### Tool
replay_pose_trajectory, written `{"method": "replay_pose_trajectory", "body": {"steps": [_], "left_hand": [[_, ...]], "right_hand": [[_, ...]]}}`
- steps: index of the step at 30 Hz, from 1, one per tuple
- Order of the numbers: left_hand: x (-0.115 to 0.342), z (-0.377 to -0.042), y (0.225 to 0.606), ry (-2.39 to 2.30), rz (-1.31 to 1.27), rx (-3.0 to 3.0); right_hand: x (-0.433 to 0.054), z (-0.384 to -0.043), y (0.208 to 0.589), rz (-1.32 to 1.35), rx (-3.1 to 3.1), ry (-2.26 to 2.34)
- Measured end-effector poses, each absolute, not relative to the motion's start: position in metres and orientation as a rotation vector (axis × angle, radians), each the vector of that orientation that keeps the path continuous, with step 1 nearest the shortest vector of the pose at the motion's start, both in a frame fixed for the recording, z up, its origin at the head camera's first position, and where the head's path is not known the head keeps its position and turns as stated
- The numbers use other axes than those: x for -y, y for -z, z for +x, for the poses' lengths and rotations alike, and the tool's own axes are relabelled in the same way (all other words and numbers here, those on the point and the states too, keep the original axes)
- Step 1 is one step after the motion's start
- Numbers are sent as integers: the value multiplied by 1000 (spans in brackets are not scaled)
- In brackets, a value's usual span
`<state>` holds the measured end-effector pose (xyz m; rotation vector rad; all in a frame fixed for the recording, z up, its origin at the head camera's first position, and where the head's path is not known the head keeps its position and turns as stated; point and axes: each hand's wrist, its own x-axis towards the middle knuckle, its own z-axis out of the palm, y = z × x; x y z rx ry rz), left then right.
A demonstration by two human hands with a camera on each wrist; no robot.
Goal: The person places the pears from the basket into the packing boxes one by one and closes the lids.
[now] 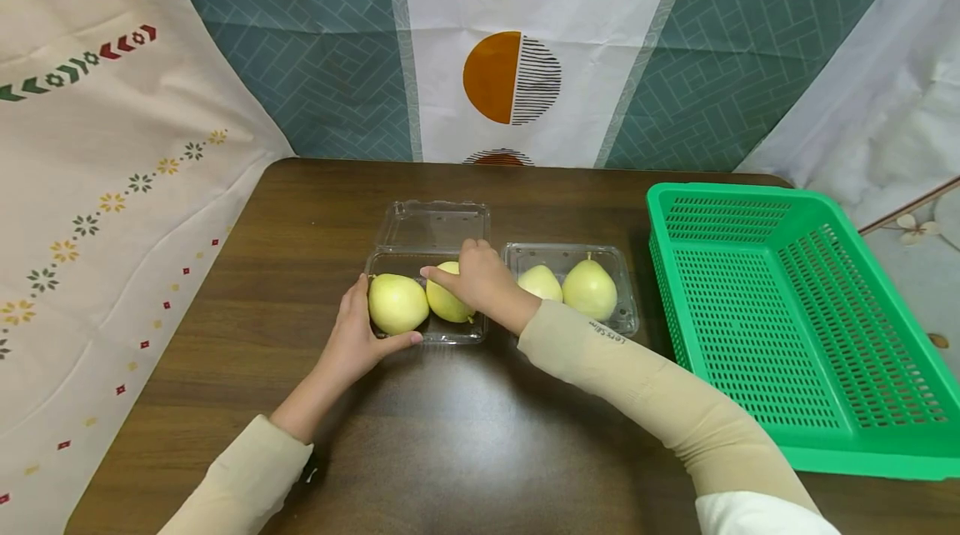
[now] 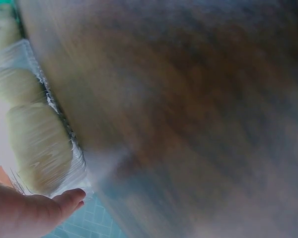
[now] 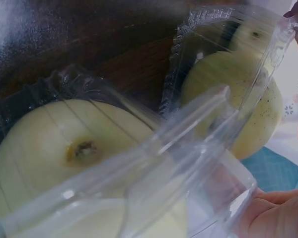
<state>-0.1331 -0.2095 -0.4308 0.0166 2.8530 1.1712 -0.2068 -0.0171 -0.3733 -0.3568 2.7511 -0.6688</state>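
A clear plastic clamshell box (image 1: 450,341) lies with its lid (image 1: 435,227) folded back. Inside sit a left pear (image 1: 397,304) and a right pear (image 1: 442,298), both pale yellow-green. My left hand (image 1: 356,331) grips the box's left end, fingers along the side and thumb at the front edge; the left wrist view shows the thumb (image 2: 64,203) by the box's end. My right hand (image 1: 483,281) is over the right pear and the back right of the box, thumb stretched across the pear's top. Its other fingertips are hidden in the head view.
Close on the right stands a second clear box (image 1: 626,314) with two pears, one (image 1: 590,289) with its stem upward. A green plastic basket (image 1: 750,335) takes up the table's right side. Patterned cloth (image 1: 315,60) hangs behind the brown table (image 1: 450,435).
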Motion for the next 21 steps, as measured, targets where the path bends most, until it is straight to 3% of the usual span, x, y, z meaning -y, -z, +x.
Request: {"method": "replay_pose_trajectory", "body": {"steps": [21], "left_hand": [[209,-132,430,-1183,8,-2855]], "right_hand": [[8,-238,368,-322,-2659,986]]}}
